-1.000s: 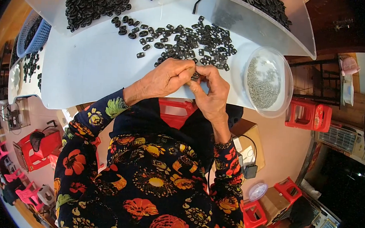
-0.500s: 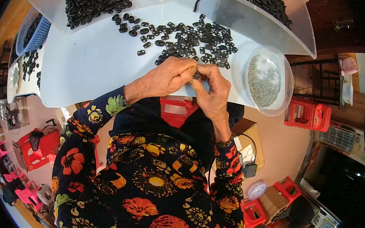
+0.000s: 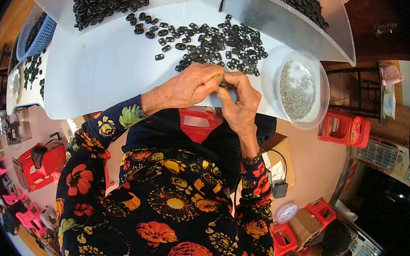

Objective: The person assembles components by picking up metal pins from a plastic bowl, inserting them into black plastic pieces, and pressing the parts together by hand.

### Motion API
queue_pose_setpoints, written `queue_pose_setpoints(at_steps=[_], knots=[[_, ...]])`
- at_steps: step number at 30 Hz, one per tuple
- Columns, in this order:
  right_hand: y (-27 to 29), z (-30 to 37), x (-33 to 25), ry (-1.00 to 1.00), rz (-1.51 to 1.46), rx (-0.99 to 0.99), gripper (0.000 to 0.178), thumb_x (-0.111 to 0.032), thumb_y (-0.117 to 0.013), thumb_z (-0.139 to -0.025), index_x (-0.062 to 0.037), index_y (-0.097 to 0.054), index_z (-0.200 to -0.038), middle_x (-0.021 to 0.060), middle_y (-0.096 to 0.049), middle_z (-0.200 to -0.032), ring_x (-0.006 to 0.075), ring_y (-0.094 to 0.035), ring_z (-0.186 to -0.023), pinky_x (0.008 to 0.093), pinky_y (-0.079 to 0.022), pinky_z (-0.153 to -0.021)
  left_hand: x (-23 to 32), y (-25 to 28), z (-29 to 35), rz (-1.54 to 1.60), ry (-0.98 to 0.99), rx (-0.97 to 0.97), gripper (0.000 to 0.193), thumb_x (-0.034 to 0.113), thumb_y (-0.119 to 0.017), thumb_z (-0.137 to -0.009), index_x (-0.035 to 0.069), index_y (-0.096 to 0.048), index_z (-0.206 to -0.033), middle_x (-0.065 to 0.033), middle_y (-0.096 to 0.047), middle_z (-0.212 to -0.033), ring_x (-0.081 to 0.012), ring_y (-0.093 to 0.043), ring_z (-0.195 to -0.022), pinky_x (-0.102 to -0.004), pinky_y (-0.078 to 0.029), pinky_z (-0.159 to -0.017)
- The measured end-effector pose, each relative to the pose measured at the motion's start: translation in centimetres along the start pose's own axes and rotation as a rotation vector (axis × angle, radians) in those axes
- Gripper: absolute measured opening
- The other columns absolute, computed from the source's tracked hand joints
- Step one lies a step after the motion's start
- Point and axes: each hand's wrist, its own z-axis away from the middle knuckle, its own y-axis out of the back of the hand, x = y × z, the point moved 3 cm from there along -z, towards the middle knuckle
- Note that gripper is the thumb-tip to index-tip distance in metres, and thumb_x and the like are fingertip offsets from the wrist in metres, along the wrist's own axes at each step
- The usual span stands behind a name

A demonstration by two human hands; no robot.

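My left hand [image 3: 195, 83] and my right hand [image 3: 240, 99] meet at the near edge of the white table [image 3: 89, 82]. Both are closed around one small black plastic cord lock [image 3: 223, 83], mostly covered by the fingers. Its exposed end peeks out between my right thumb and forefinger. Just beyond the hands lies a loose spread of black two-hole cord lock parts [image 3: 211, 45], some oval and some squarer. To the right of my right hand stands a round clear tub [image 3: 325, 100] holding many tiny silvery springs [image 3: 296, 98].
Clear plastic bins with heaps of black parts [image 3: 107, 2] stand at the back left and back right [image 3: 311, 33]. A thin black bent tool [image 3: 224, 2] lies between them. At far left is a blue basket [image 3: 40, 38]. Red stools [image 3: 345, 128] stand around the floor.
Both hands keep their hold on the cord lock, with only a slight shift to the right and a small turn of the fingers. The piles and the tub look the same.
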Motion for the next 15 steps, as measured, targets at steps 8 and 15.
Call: queue_pose_setpoints(at_steps=[8, 15], knots=[[-0.16, -0.17, 0.43, -0.004, -0.069, -0.018, 0.027, -0.001, -0.074, -0.072, 0.0001, -0.057, -0.093, 0.0088, -0.061, -0.079, 0.0134, -0.057, -0.066, 0.0258, -0.049, -0.061, -0.46, 0.08, 0.16, 0.119, 0.068, -0.022, 0.021, 0.012, -0.041, -0.091, -0.002, -0.042, -0.076, -0.013, -0.041, -0.062, -0.023, -0.039, -0.053, -0.0358, -0.038, -0.052], [0.01, -0.42, 0.79, -0.034, -0.064, -0.026, 0.029, 0.001, -0.073, -0.071, 0.0, -0.057, -0.095, 0.0075, -0.06, -0.078, 0.0131, -0.056, -0.066, 0.026, -0.048, -0.061, -0.18, 0.17, -0.2, 0.112, 0.098, 0.002, 0.019, 0.011, -0.042, -0.09, -0.002, -0.043, -0.076, -0.0129, -0.042, -0.062, -0.0228, -0.04, -0.053, -0.0352, -0.039, -0.051]])
